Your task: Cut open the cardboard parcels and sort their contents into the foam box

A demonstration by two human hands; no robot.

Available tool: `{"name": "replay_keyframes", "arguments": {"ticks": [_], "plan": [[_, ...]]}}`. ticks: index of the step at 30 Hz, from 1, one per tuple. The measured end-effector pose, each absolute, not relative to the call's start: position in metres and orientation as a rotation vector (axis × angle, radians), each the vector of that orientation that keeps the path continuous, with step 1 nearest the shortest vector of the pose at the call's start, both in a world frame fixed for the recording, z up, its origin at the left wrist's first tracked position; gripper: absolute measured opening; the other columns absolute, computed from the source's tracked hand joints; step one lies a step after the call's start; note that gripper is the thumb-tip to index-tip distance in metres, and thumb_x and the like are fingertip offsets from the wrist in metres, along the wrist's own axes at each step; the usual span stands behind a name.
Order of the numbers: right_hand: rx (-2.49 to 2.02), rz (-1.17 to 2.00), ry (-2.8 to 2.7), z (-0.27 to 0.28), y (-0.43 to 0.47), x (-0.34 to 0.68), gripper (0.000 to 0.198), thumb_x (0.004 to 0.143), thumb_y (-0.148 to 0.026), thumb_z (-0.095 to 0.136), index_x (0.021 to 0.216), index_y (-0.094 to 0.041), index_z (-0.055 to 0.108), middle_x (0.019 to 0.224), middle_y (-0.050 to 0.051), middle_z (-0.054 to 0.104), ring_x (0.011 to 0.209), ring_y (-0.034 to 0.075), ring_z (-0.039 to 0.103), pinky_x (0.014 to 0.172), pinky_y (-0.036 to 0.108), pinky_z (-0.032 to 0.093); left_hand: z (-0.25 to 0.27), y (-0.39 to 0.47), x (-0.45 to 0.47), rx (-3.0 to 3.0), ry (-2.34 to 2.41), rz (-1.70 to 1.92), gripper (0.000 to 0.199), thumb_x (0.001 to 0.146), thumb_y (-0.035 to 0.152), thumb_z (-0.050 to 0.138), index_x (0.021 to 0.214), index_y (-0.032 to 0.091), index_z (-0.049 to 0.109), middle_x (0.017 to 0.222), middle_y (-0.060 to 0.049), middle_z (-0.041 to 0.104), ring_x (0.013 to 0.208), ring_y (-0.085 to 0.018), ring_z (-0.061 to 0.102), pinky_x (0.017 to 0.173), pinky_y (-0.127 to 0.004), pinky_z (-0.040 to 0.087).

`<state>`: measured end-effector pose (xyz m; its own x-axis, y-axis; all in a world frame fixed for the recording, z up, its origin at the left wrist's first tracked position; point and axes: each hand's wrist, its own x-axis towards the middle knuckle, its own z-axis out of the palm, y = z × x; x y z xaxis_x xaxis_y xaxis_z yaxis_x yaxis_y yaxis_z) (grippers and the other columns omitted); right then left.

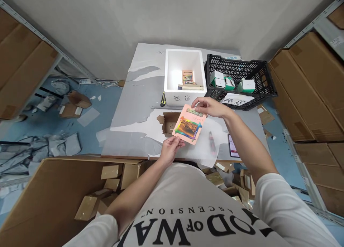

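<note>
A thin pink booklet (189, 124) with a colourful picture on its cover is held tilted above the table. My left hand (171, 148) pinches its lower left corner. At its upper right edge, my right hand (208, 107) grips it between thumb and fingers. Behind the booklet sits a small opened cardboard box (168, 123), partly hidden by it. Farther back stands a white foam box (185, 97) with handwriting on its front; a similar pink booklet (187, 76) and other flat items lie inside.
Right of the foam box, a black plastic crate (242, 65) holds several green-and-white boxes. A utility knife (163, 99), a marker-like object (212, 143) and a phone (233, 145) lie on the table (122, 118). A large carton (53, 189) of small boxes stands at the front left.
</note>
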<state>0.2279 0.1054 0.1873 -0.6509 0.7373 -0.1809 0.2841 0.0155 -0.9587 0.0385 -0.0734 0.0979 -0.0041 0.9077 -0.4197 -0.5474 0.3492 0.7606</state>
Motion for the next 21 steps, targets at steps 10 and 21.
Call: {"name": "replay_keyframes", "arguments": {"ticks": [10,21], "plan": [[-1.322,1.108,-0.854,0.131,0.240,0.209,0.005,0.078,-0.016,0.059,0.083,-0.016,0.059,0.076,-0.001,0.061,0.060,0.006,0.059,0.051,0.016,0.052,0.064,-0.048,-0.015,0.870,1.537,1.289,0.030,0.074,0.039,0.070,0.095,0.017,0.072,0.088,-0.007,0.072,0.083,-0.018,0.066,0.079,-0.029,0.048],[-1.422,1.372,-0.758,0.090,0.251,0.194,0.019,0.073,-0.006,0.064,0.090,-0.015,0.058,0.070,-0.002,0.060,0.065,0.008,0.062,0.060,0.019,0.057,0.013,-0.056,-0.044,1.018,1.801,1.208,0.036,0.080,0.032,0.060,0.113,0.018,0.063,0.106,-0.011,0.068,0.100,-0.021,0.064,0.084,-0.033,0.050]]}}
